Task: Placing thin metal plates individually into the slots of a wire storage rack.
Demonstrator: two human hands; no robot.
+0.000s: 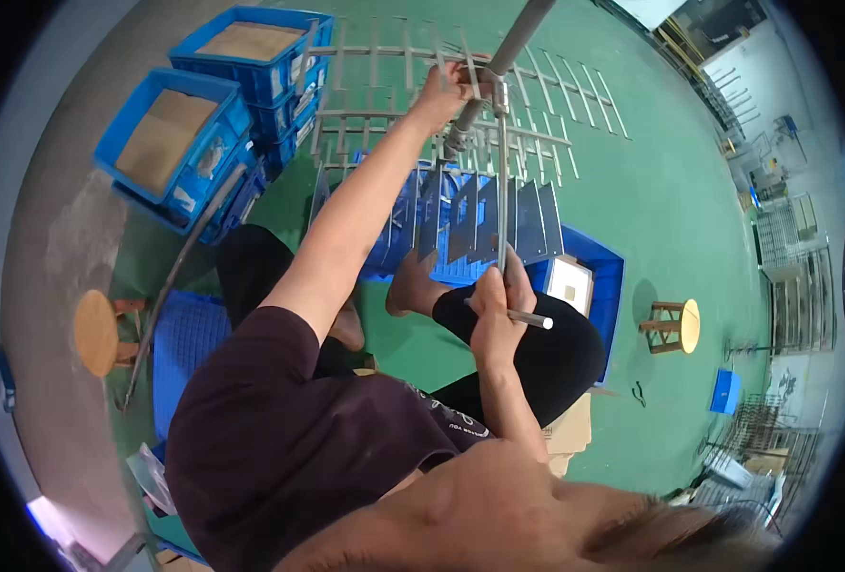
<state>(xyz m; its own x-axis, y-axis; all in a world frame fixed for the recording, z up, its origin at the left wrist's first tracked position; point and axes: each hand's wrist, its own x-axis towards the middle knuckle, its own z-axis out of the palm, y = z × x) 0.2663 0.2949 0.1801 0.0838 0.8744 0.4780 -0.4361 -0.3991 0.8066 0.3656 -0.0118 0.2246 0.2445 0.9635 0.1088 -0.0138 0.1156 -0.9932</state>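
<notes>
Left stool [98,334]: well apart from the pole, on its left, out of the working area.
Bins [198,124]: blue, stacked left of the pole; the left elbow needs room on that side.
Rack [375,50]: rows of thin tines reaching out both sides of the pole; best kept level while force goes into the clamp.
Left hand [443,95]: just left of the pole, fingers bent in against the clamp; whether they pinch it or only steady it cannot be told. A firm brace here should stop the clamp twisting.
Plates [461,224]: thin and grey, hanging below the pole; the tool should swing clear of their edges.
T-wrench [502,191]: its far end meets the clamp at the pole, its shaft running toward the person. Keeping that shaft in line with the clamp's fitting should guard against slipping.
Right hand [498,310]: below the pole, wrapped around the wrench's crossbar; short, even turns with light forward pressure look safest.
Clamp [499,92]: on the pole, where both efforts meet.
Pole [520,38]: slanted, bearing the load, so sideways pulling is best avoided.
</notes>
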